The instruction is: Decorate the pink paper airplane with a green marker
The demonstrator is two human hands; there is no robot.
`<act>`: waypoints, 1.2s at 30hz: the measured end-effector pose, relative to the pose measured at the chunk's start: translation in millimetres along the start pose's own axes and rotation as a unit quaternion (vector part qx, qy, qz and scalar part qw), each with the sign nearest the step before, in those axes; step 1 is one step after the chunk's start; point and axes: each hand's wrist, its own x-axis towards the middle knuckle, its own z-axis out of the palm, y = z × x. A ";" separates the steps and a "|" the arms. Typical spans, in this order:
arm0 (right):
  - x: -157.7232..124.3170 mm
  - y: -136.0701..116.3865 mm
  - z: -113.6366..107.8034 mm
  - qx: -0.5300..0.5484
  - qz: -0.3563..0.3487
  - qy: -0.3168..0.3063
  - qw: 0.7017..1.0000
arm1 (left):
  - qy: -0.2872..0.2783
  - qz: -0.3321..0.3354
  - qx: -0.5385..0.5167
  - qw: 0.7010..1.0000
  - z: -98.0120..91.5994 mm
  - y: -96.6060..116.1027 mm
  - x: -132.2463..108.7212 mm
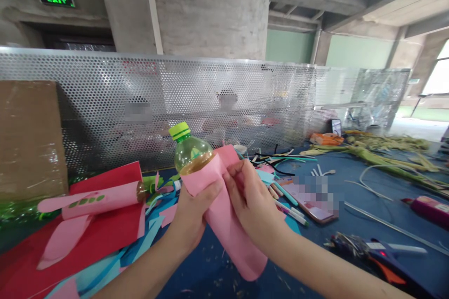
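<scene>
A green plastic bottle (pixel 192 148) with a lime-green cap leans up and to the left in front of me. A sheet of pink paper (pixel 231 233) is wrapped around its body, leaving the shoulder and neck bare. My left hand (pixel 192 215) grips the wrapped bottle from the left, thumb lying on the paper. On the other side, the closed fingers of my right hand (pixel 254 196) pinch the paper along its upper edge. Their tips are partly hidden. At the left, a pink paper-covered bottle with wing-like pieces (pixel 105 201) lies on red card (pixel 115 238).
A hot glue gun (pixel 382 252) lies at the right front, near a phone (pixel 308 201) and several markers (pixel 294 215). Blue paper strips (pixel 147 238) are on the left. Behind stands a perforated metal partition (pixel 196 88); corn husks (pixel 386 142) lie at back right.
</scene>
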 end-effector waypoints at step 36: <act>9.8 9.6 -0.9 0.170 0.025 -0.115 0.978 | 0.062 -0.034 -0.024 0.997 -4.7 18.3 14.3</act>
